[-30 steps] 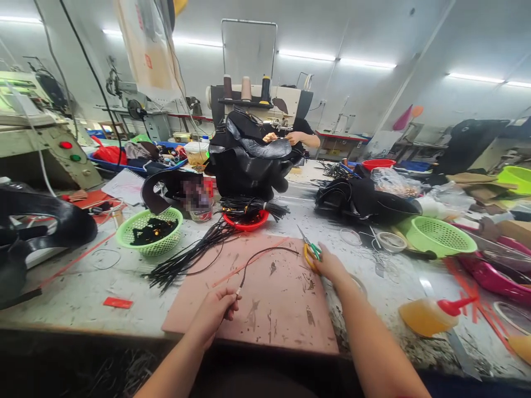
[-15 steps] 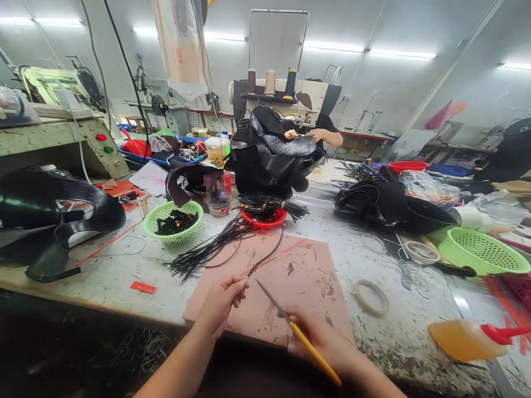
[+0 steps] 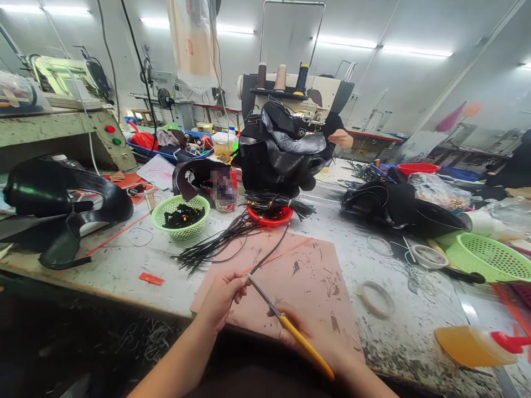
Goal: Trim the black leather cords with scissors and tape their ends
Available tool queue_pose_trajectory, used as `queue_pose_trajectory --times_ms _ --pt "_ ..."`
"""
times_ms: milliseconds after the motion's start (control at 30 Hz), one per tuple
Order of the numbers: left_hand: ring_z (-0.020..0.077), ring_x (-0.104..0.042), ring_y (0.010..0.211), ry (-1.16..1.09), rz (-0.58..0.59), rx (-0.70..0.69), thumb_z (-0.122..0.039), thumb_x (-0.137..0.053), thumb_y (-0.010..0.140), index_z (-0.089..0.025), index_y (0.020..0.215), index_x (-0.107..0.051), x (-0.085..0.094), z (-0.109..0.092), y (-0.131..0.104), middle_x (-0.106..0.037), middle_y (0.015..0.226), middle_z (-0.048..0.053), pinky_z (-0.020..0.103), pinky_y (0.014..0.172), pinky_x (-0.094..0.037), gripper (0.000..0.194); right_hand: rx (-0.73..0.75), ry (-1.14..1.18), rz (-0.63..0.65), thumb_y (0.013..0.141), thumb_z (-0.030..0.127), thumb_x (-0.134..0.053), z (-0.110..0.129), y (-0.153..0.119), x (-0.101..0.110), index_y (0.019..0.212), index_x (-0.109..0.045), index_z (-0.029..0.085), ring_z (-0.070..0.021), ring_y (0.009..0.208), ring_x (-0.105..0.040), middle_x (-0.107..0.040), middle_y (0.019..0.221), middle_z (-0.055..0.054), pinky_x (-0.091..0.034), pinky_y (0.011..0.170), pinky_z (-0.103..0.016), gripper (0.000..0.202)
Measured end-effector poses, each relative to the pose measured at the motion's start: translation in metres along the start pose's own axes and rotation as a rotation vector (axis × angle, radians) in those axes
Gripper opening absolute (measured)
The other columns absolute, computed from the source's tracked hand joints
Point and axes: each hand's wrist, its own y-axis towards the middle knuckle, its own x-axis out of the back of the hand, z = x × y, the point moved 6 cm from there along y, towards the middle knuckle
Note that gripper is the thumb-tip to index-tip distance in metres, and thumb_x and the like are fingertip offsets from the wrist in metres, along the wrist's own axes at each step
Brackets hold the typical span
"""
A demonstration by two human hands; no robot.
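**Yellow-handled metal scissors (image 3: 264,297) meeting a thin dark cord (image 3: 271,251) at the left fingertips**

The left hand (image 3: 224,293) is pinching the thin dark cord, its thumb and forefinger clamping together on the near end. From there the cord is running over the flat pink board (image 3: 302,273) toward the far edge, its far end reaching near the shallow red plastic basket (image 3: 271,219).

The right hand (image 3: 305,331) is gripping the yellow-handled metal scissors, its fingers closing around the handles. The blades are pointing far and left, their tips reaching the cord just beside the left fingertips; whether the blades are parting slightly is too small to tell.

The board is lying on the worn pale bench (image 3: 332,221). A bundle of thin black strips (image 3: 219,240) is spreading left of the red basket, and a round light-green basket (image 3: 181,226) is holding small black pieces farther left. Between that basket and the board, nearer, a small flat red piece (image 3: 151,278) is lying. To the right of the board, a pale roll of tape (image 3: 377,299) is resting on its side, and a clear bottle of amber liquid with a red nozzle (image 3: 473,345) is lying nearer and farther right. At the far side, another person's hand (image 3: 341,138) is showing beside black leather pieces (image 3: 286,152).
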Motion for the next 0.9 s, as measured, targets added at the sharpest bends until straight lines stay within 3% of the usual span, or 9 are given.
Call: queue_pose_trajectory --times_ms 300,533,700,800,900 --pt "0.0062 -0.040 0.043 0.009 -0.065 -0.065 -0.023 -0.059 0.054 -0.013 0.054 -0.059 0.027 -0.008 0.002 -0.052 0.046 -0.003 0.018 0.042 -0.027 0.010 0.022 -0.033 0.021 0.078 0.045 -0.046 0.004 0.023 -0.010 0.110 -0.052 0.020 -0.0174 0.076 -0.053 -0.059 0.087 -0.003 -0.041 0.072 -0.027 0.040" --pt "0.0044 -0.035 0.039 -0.054 -0.304 -0.155 -0.025 -0.061 0.049 -0.014 0.052 -0.057 0.099 -0.028 0.014 -0.049 0.041 -0.006 0.017 0.040 -0.024 0.012 0.055 -0.090 0.043 0.074 0.040 -0.054 0.021 0.098 -0.036 0.097 -0.058 0.020 -0.0132 0.063 -0.048 -0.056 0.069 0.002 -0.036 0.058 -0.022 0.031" --pt "0.0042 -0.035 0.038 -0.049 -0.401 -0.137 -0.025 -0.061 0.046 -0.013 0.049 -0.056 0.144 -0.022 0.023 -0.048 0.039 -0.005 0.017 0.038 -0.022 0.014 0.038 -0.090 0.129 0.074 0.041 -0.053 0.030 0.141 -0.060 0.081 -0.062 0.016 -0.0113 0.058 -0.043 -0.048 0.059 0.003 -0.032 0.051 -0.020 0.027" --pt "0.0036 -0.033 0.036 -0.050 -0.424 -0.104 -0.027 -0.061 0.045 -0.013 0.048 -0.056 0.156 -0.012 0.020 -0.047 0.038 -0.006 0.016 0.037 -0.021 0.015 0.039 -0.021 0.179 0.074 0.042 -0.052 0.024 0.145 -0.069 0.075 -0.062 0.015 -0.0122 0.061 -0.046 -0.052 0.062 0.002 -0.034 0.054 -0.021 0.029" --pt "0.0043 -0.038 0.039 -0.062 -0.399 -0.067 -0.028 -0.063 0.046 -0.013 0.053 -0.058 0.150 -0.004 0.011 -0.051 0.043 -0.005 0.016 0.040 -0.026 0.017 0.039 0.035 0.100 0.071 0.038 -0.055 0.017 0.142 -0.065 0.083 -0.061 0.017 -0.0134 0.064 -0.049 -0.055 0.069 0.001 -0.038 0.060 -0.024 0.025"
